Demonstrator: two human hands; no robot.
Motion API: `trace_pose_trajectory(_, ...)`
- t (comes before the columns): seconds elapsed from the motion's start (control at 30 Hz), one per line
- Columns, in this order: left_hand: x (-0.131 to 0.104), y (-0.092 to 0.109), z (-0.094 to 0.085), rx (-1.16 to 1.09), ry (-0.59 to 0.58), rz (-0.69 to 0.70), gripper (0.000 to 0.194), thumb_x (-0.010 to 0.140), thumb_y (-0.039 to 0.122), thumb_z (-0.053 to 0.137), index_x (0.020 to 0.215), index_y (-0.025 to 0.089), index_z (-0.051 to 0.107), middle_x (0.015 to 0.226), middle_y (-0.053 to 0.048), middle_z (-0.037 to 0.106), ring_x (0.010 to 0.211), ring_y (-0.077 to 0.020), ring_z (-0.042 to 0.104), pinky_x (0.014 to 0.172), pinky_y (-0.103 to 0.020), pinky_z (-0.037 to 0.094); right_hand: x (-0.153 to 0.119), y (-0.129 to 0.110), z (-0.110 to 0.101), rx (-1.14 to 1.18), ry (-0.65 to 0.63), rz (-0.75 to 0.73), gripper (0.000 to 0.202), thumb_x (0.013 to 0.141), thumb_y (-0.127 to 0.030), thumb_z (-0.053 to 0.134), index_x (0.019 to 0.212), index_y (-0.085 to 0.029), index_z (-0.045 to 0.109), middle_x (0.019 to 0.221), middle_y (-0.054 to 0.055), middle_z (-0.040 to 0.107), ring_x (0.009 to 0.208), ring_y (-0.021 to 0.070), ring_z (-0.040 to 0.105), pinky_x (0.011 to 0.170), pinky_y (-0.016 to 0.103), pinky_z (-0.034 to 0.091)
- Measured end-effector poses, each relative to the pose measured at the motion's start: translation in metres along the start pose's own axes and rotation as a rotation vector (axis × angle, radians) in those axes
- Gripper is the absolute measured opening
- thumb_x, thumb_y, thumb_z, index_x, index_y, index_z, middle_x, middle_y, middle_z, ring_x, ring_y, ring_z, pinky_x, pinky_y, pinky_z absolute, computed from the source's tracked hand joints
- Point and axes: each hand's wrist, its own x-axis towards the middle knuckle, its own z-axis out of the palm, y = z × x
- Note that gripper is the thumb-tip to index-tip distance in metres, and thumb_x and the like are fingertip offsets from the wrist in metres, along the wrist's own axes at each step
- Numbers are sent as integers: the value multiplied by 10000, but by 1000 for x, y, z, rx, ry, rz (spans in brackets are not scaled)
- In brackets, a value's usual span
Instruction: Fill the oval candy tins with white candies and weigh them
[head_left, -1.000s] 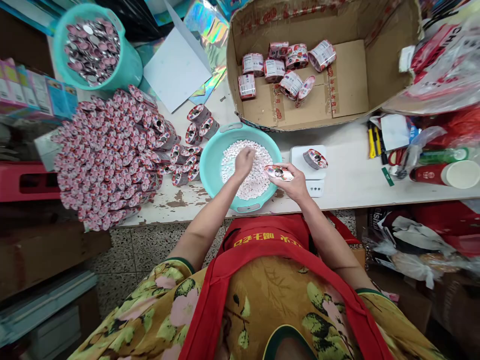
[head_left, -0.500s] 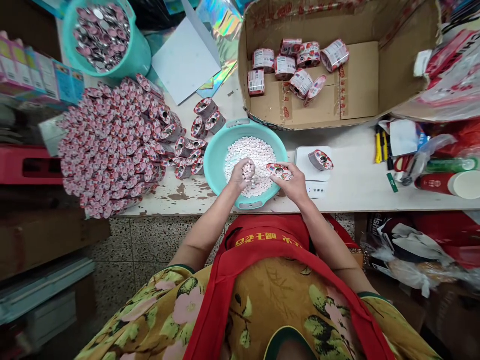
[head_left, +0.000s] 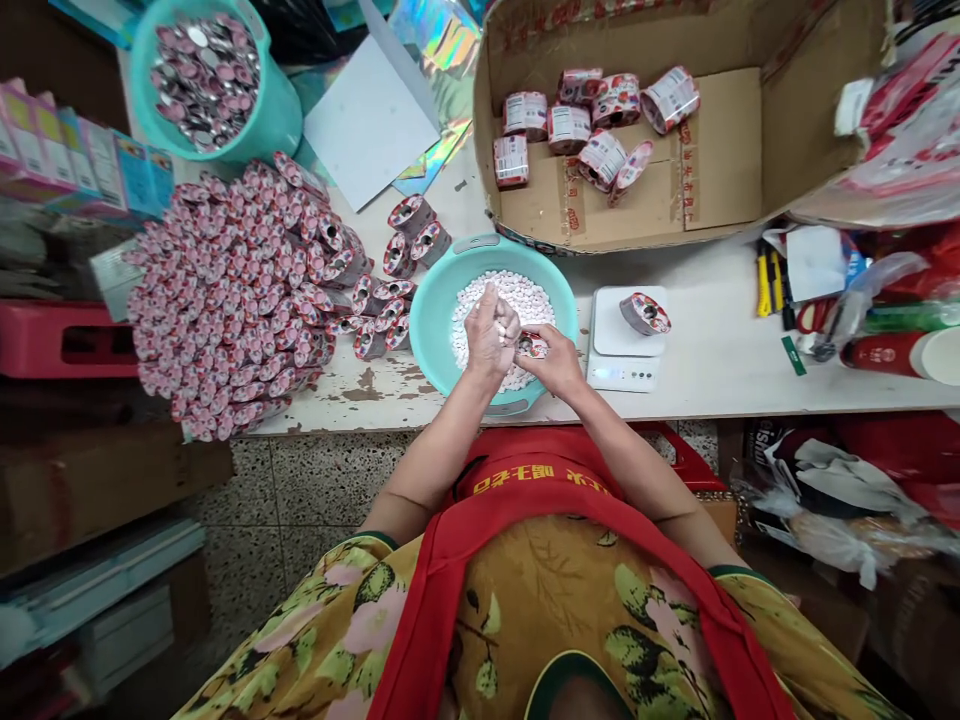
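A turquoise basin [head_left: 431, 315] holds many small white candies [head_left: 529, 290]. My left hand [head_left: 491, 335] is over it, fingers curled round some of the candies. Just to its right, my right hand [head_left: 556, 362] grips a small printed tin [head_left: 533, 345], its top with the hole turned up and close to the left fingers. On the white kitchen scale [head_left: 619, 335] to the right stands another printed tin [head_left: 645, 313]. Left of the basin are several loose tins [head_left: 411, 213] and a large stack of the same kind [head_left: 232, 290].
Behind the basin, a cardboard box [head_left: 720, 150] contains several labelled tins. A turquoise bucket [head_left: 281, 110] of shiny lids stands at the back left. Yellow cutters [head_left: 763, 283] and a red paper cup [head_left: 877, 353] lie on the right of the table.
My hands have come together over the basin. The left hand has turned and closed more around the candies, and the right hand has brought the tin left to meet it.
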Motion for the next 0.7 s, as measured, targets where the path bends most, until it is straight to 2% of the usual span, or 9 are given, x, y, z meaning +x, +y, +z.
trace_pose_trajectory(0.1,10,3,-10,30,-14,22,535,920,606,600,636,211,377,534,66,296,394,-53,282,390,-229,255,-6,0,-11,90,0,27,398,689,-314,747,1072,-210,712,1098,49,726,1039,229,673,994,370,505)
trace_pose_trajectory(0.2,24,-11,-30,174,25,83,517,914,604,598,647,214,389,546,63,320,417,-63,297,416,-225,248,-24,5,-33,201,-29,44,428,701,-373,773,1090,-205,711,1111,51,728,1027,220,680,961,352,520)
trace_pose_trajectory(0.27,33,-29,-45,439,1,60,495,920,561,597,631,214,395,539,54,340,442,-80,311,444,-232,249,-43,13,-50,243,-29,62,452,694,-396,795,1096,-207,711,1104,51,728,1016,219,680,941,346,524)
trace_pose_trajectory(0.37,41,-56,-64,1000,-150,47,399,871,399,673,607,204,446,550,25,392,536,-122,391,512,-245,271,-75,27,-73,242,14,112,449,687,-390,819,1090,-220,718,1094,48,727,1011,220,678,944,350,518)
trace_pose_trajectory(0.43,44,-68,-71,1202,-212,77,310,833,318,693,632,201,488,586,12,436,607,-144,445,549,-244,291,-95,37,-84,240,55,168,438,689,-381,826,1085,-227,721,1086,44,728,1003,218,678,937,351,520)
trace_pose_trajectory(0.5,48,-71,-74,1113,-155,19,256,847,337,660,694,207,502,598,23,443,586,-136,445,538,-235,303,-112,47,-92,261,107,242,439,684,-383,834,1077,-223,719,1073,44,731,984,217,680,913,347,530)
trace_pose_trajectory(0.6,54,-63,-73,686,-34,-210,319,842,462,660,753,215,478,587,56,422,473,-95,391,460,-217,287,-129,59,-99,318,187,353,465,661,-394,851,1064,-209,711,1055,50,741,958,217,688,891,348,547)
trace_pose_trajectory(0.7,56,-48,-54,438,-75,-330,517,794,623,687,647,209,414,534,65,366,406,-63,330,402,-207,215,-134,68,-107,333,262,386,490,662,-402,849,1090,-210,708,1092,56,747,1004,226,691,949,370,543)
